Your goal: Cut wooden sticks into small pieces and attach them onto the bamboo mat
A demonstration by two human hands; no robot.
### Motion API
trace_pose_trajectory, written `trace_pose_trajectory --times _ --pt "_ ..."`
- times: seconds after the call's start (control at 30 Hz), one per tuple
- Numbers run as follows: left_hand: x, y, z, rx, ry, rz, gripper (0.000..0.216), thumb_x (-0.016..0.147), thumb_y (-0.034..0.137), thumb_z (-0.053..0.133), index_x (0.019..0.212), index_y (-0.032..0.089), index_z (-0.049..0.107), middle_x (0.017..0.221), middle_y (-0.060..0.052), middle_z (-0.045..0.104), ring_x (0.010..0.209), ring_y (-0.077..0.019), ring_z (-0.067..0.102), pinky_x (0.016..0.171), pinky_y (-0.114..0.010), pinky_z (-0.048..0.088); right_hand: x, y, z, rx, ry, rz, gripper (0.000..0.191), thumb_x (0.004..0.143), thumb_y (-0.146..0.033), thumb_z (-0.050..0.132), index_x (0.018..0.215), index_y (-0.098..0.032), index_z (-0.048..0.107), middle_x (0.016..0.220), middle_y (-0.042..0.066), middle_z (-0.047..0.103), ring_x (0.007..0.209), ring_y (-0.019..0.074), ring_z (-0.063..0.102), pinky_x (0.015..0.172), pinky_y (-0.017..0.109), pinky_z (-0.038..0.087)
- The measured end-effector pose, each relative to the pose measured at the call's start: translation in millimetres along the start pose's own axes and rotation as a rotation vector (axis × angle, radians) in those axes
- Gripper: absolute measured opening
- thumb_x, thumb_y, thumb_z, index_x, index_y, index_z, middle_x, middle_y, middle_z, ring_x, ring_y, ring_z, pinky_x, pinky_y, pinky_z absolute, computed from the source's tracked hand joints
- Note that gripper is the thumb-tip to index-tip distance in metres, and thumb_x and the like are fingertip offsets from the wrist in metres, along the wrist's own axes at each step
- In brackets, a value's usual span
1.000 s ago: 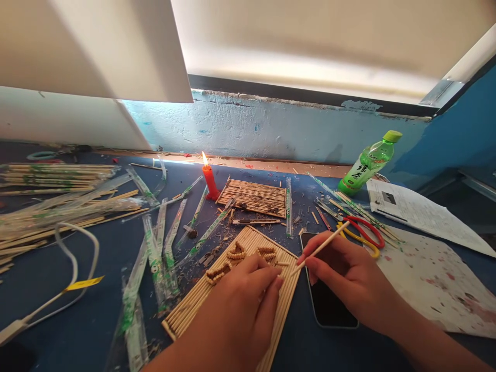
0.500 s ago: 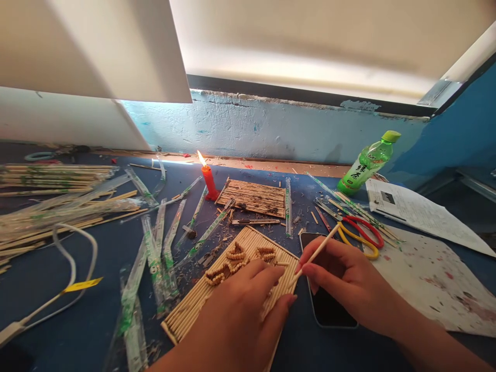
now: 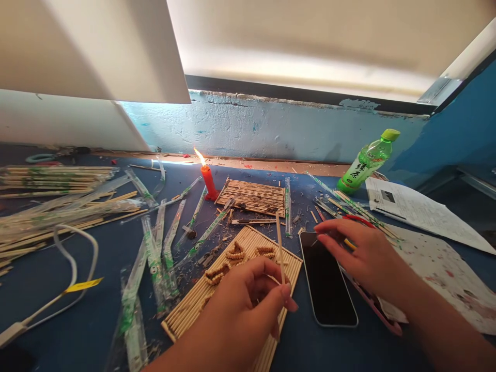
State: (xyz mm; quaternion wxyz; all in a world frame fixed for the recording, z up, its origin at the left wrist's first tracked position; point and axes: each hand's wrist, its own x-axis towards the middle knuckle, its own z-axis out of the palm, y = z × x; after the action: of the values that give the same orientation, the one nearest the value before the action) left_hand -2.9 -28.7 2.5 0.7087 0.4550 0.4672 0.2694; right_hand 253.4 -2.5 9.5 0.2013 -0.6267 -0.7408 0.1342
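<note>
My left hand [image 3: 251,305] grips a bamboo chopstick [image 3: 279,243] between thumb and fingers, its far end pointing up and away. Beneath that hand lies a panel of chopsticks set side by side [image 3: 248,243], with curved rows of small wooden pieces [image 3: 219,274] on top. My right hand [image 3: 360,253] holds nothing that I can see; its thumb and forefinger are apart over the top of a black-screened phone [image 3: 327,281]. Under this hand are scissors [image 3: 358,219] with red and yellow handles, partly hidden. A long pinkish object [image 3: 375,307] shows below the wrist.
A burning red candle [image 3: 208,183] stands behind the panel, beside a second, darkened stick panel [image 3: 253,195]. A utility knife [image 3: 256,221] lies between the panels. Plastic wrappers [image 3: 155,263] and a white cable [image 3: 73,253] cover the left. A green bottle [image 3: 364,165] stands back right.
The chopstick has passed from my right hand to my left, which now holds it raised. My right hand has moved right and away, over the phone and scissors.
</note>
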Motion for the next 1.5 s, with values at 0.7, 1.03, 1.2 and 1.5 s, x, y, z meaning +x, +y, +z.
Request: trace_pose_trajectory --times 0.7,1.03,1.2,1.5 --pt "-5.6 3.6 0.6 -0.039 0.023 0.057 0.021 0.090 0.032 0.066 0.104 0.018 0.058 0.076 -0.001 0.072 0.057 -0.0103 0.053 0.051 -0.022 0.039 23.3 58.0 -8.3 -0.305 -0.039 0.050 0.031 0.098 -0.033 0.053 0.114 -0.021 0.077 0.115 0.012 0.080 0.101 0.0320 0.074 0.083 0.043 0.057" --pt "5.9 5.2 -9.0 -0.102 0.092 0.112 0.027 0.085 0.041 0.075 0.086 0.017 0.064 0.080 -0.004 0.071 0.059 -0.0120 0.058 0.048 -0.022 0.049 22.5 98.4 -10.4 -0.400 -0.047 0.172 0.037 0.089 -0.035 0.065 0.121 -0.019 0.076 0.112 0.017 0.075 0.097 0.0342 0.074 0.082 0.044 0.058" --pt "4.9 2.9 -13.0 -0.171 0.143 0.134 0.023 0.085 0.036 0.079 0.093 0.017 0.069 0.079 -0.002 0.070 0.056 -0.0103 0.057 0.052 -0.022 0.053 22.3 102.1 -4.2 -0.396 -0.030 0.159 0.038 0.090 -0.035 0.063 0.121 -0.017 0.074 0.112 0.018 0.075 0.100 0.0360 0.073 0.087 0.047 0.057" --pt "2.2 16.0 -19.6 -0.185 0.267 0.277 0.012 0.088 0.029 0.075 0.089 0.018 0.070 0.084 -0.005 0.074 0.074 -0.0169 0.068 0.053 -0.020 0.054 5.4 19.2 2.6 -0.185 0.024 -0.116 0.028 0.103 -0.035 0.053 0.121 -0.029 0.073 0.122 0.008 0.069 0.111 0.0248 0.068 0.097 0.039 0.054"
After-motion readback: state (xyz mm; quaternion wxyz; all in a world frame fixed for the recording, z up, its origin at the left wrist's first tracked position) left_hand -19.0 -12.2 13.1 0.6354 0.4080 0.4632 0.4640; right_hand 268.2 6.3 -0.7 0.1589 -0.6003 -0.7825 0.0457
